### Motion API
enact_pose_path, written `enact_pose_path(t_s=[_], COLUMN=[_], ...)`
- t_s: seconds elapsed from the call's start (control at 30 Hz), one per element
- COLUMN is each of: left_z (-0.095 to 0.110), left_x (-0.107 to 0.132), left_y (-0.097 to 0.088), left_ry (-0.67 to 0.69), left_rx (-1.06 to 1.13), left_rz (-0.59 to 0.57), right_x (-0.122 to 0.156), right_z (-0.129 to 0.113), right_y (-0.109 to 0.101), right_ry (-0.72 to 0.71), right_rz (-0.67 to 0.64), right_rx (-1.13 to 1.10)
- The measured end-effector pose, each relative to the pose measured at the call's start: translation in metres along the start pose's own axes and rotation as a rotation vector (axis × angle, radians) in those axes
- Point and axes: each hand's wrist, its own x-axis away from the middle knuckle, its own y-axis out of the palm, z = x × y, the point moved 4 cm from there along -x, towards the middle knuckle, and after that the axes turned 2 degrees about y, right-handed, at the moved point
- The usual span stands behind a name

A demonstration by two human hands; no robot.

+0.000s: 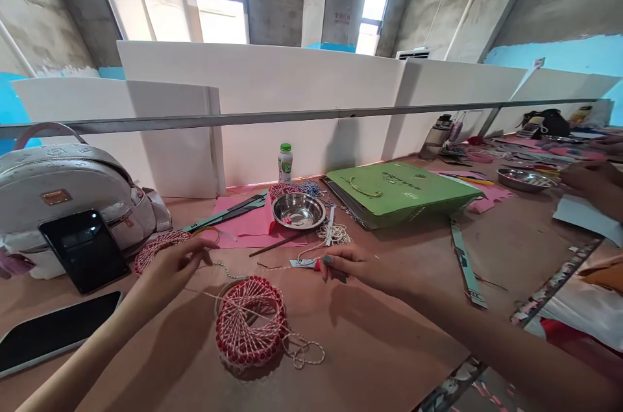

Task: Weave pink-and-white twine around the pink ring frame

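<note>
basket: woven red-and-white cord [250, 324] on a round hoop, lying tilted on the worktop [370, 353], open end facing up-left, far side hard to see
left hand [168, 272]: fingers loose by a twine strand [226, 271], can't tell if the grip's on it
right hand [360, 269]: narrow grip on a small red-tipped strip [306, 263], details hidden
behind: steel bowl [298, 211]

A table [374, 340] covered in tan paper runs across the view. On it lie a flat phone [48, 331], a white backpack [63, 185], a round basket of red and white cord [248, 324], a sheet of pink paper [243, 220] under a steel bowl [298, 211], and a green paper bag [399, 194]. A small bottle [285, 164] stands at the back, and a second steel bowl [524, 180] sits further right.
</note>
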Motion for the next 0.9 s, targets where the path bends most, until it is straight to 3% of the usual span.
enact_pose_path(t_s=[0.07,0.13,0.23,0.37,0.47,0.57,0.67,0.77,0.9], left_z=[0.005,0.026,0.073,0.109,0.108,0.090,0.075,0.075,0.090], left_x=[0.000,0.002,0.009,0.018,0.019,0.019,0.017,0.015,0.014], left_y=[0.004,0.014,0.039,0.084,0.098,0.101,0.097,0.092,0.095], left_ry=[-0.015,0.074,0.265,0.178,0.113,0.071,0.042,0.023,0.018], left_rx=[-0.424,-0.580,-0.308,0.295,0.423,0.371,0.331,0.463,0.599], left_rz=[-0.022,-0.030,-0.025,-0.371,-0.462,-0.537,-0.469,-0.374,-0.426], right_x=[-0.003,-0.008,-0.017,-0.027,-0.029,-0.026,-0.023,-0.022,-0.022], right_z=[-0.001,-0.002,-0.004,-0.001,0.001,0.005,0.013,0.020,0.016], right_y=[0.004,0.012,0.030,0.052,0.058,0.057,0.056,0.059,0.068], right_ry=[0.000,-0.010,-0.029,-0.031,-0.024,-0.005,0.077,0.152,0.173], right_rz=[-0.011,-0.040,-0.118,-0.198,-0.220,-0.189,-0.196,-0.228,-0.276], right_rx=[0.011,0.010,-0.010,-0.057,-0.094,-0.164,-0.327,-0.494,-0.493])
